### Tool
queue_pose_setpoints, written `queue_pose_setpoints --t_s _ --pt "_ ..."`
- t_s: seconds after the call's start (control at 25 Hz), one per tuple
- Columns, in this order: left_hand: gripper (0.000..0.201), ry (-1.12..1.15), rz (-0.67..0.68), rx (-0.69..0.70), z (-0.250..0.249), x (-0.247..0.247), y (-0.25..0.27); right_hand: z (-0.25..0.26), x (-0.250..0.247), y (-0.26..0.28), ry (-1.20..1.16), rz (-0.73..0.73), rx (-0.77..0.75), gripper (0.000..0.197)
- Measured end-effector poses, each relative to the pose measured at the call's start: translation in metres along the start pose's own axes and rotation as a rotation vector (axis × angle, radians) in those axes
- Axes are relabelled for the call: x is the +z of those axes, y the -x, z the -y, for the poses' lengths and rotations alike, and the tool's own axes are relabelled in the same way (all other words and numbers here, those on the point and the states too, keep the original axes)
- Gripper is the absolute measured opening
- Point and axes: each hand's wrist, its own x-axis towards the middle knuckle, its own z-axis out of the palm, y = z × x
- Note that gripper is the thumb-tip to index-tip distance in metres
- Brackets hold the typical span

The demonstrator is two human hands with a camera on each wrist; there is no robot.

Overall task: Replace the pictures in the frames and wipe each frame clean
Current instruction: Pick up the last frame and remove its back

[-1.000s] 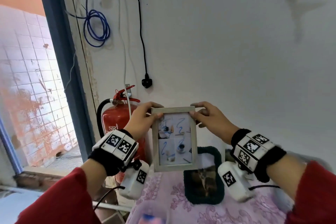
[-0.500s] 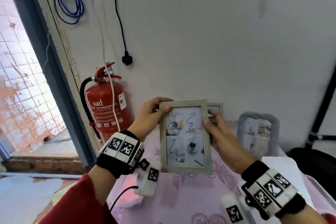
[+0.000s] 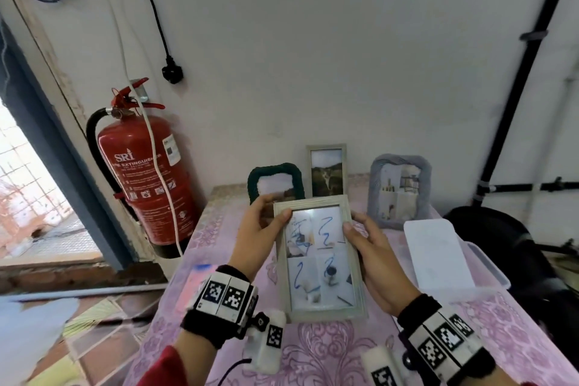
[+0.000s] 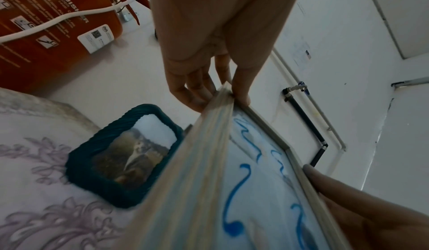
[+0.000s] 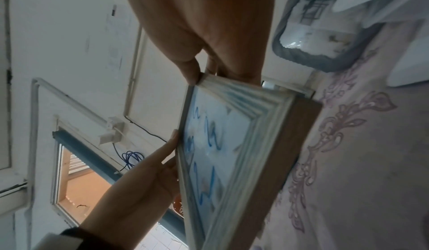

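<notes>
I hold a pale wooden picture frame point(image 3: 318, 258) above the table, its glass marked with blue scribbles over a four-part picture. My left hand point(image 3: 261, 236) pinches its upper left corner, thumb on the front. My right hand point(image 3: 372, 257) grips the right edge, thumb on the front. The left wrist view shows the frame point(image 4: 209, 180) edge-on with my left hand point(image 4: 218, 92) at its corner. In the right wrist view the frame point(image 5: 227, 143) has a brown back, and my right hand point(image 5: 209, 74) clasps its top.
At the back of the purple patterned tablecloth point(image 3: 329, 354) stand a dark green frame point(image 3: 275, 180), a slim pale frame point(image 3: 326, 170) and a grey-blue frame point(image 3: 399, 191). A white lidded box point(image 3: 445, 257) lies right. A red fire extinguisher point(image 3: 144, 172) stands left.
Both hands have brought the frame down from the wall toward the table and closer to me. The view has tipped downward, so the three standing frames and the box now show.
</notes>
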Motion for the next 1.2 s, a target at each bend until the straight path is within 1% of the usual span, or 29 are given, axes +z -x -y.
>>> queue_pose_setpoints --t_s 0.08,0.12,0.24,0.32,0.4,0.48,0.6,0.68,0.76,0.84,0.96,1.08,1.2 --pt "0.029 -0.004 -0.009 -0.01 0.012 0.004 0.011 -0.007 -0.004 0.003 -0.021 -0.027 0.029 0.021" --pt "0.033 -0.041 -0.022 -0.005 0.017 0.005 0.017 -0.01 -0.006 0.004 -0.035 -0.042 0.043 0.021" --pt "0.041 -0.29 -0.058 0.081 0.029 0.012 0.033 -0.014 -0.01 0.003 -0.05 -0.066 0.078 0.021" --pt "0.038 -0.418 -0.072 0.143 0.032 0.018 0.042 -0.014 -0.011 0.001 -0.06 -0.075 0.104 0.021" --pt "0.03 -0.514 -0.093 0.204 0.032 0.026 0.049 -0.013 -0.011 0.0 -0.086 -0.08 0.129 0.018" --pt "0.024 -0.538 -0.045 0.262 0.031 0.036 0.057 -0.009 -0.011 -0.001 -0.113 -0.072 0.153 0.015" --pt "0.031 -0.461 0.099 0.282 0.03 0.053 0.068 -0.004 -0.013 -0.003 -0.165 -0.026 0.19 0.014" --pt "0.041 -0.428 0.124 0.284 0.03 0.062 0.072 -0.001 -0.013 -0.004 -0.192 -0.003 0.198 0.013" --pt "0.047 -0.409 0.102 0.28 0.031 0.065 0.074 0.001 -0.014 -0.005 -0.205 0.034 0.194 0.023" --pt "0.047 -0.356 0.085 0.263 0.032 0.065 0.075 0.002 -0.014 -0.005 -0.205 0.06 0.196 0.032" --pt "0.045 -0.246 0.067 0.208 0.034 0.065 0.076 -0.001 -0.015 -0.005 -0.13 0.065 0.174 0.035" --pt "0.045 -0.085 -0.031 0.153 0.034 0.062 0.074 -0.009 -0.015 -0.005 0.007 0.046 0.147 0.026" --pt "0.039 0.069 -0.122 0.113 0.034 0.053 0.068 -0.018 -0.015 -0.003 0.271 -0.04 0.091 0.038"
